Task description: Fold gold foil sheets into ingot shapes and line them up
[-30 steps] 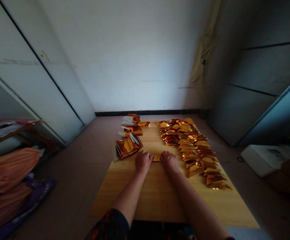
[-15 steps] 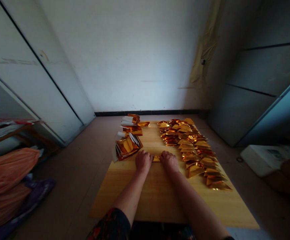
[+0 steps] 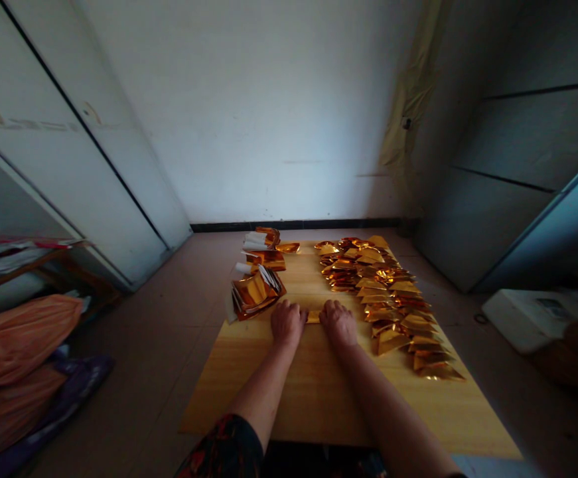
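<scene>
A folded strip of gold foil paper (image 3: 313, 317) lies low on the wooden board, its middle showing between my hands. My left hand (image 3: 287, 323) grips its left end with curled fingers, the thumb pointing inward. At the right end, my right hand (image 3: 338, 323) is closed on it in the same way. Both ends of the strip are hidden under the fingers. Beyond my left hand is a loose stack of gold foil sheets (image 3: 255, 292) with pale undersides. To the right, rows of folded gold paper pieces (image 3: 393, 289) overlap one another.
The wooden board (image 3: 318, 392) carries everything. More foil sheets (image 3: 265, 260) and a single folded piece (image 3: 289, 247) are at its far left. Orange cloth (image 3: 24, 338) is on the left, a white box (image 3: 522, 318) on the floor at right, and a wall (image 3: 279, 133) behind.
Both hands keep hold of the foil strip in nearly the same place. The whole view has shifted very slightly; the stacks and folded pieces are unchanged.
</scene>
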`<move>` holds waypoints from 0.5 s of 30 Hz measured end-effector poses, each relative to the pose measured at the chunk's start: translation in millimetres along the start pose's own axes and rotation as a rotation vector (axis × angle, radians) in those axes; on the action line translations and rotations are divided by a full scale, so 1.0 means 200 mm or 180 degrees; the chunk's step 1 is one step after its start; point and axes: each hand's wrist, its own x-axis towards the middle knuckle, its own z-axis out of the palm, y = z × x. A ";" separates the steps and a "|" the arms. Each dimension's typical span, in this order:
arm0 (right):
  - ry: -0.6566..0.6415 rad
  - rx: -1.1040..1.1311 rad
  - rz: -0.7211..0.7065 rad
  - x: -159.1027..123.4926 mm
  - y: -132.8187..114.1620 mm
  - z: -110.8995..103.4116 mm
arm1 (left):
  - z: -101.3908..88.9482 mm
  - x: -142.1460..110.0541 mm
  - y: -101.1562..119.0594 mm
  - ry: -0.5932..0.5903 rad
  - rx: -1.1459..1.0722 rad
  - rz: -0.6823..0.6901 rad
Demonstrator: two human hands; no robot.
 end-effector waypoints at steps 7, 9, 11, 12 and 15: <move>0.0275 -0.0025 -0.0162 -0.02 0.02 -0.01 | 0.01 -0.01 0.01 0.0187 0.0071 -0.0084; 0.0303 -0.0189 -0.0316 -0.02 0.02 0.00 | 0.00 -0.01 0.02 0.0187 0.0109 0.0048; 0.0213 -0.0318 -0.0433 -0.02 0.01 0.00 | 0.00 -0.01 0.03 0.0088 0.0160 0.0220; 0.0138 -0.0342 -0.0437 -0.02 0.01 0.00 | 0.00 0.00 0.03 0.0017 0.0182 0.0286; -0.0085 -0.0300 -0.0252 -0.03 0.00 -0.02 | 0.02 0.01 0.02 -0.0195 0.0171 0.0327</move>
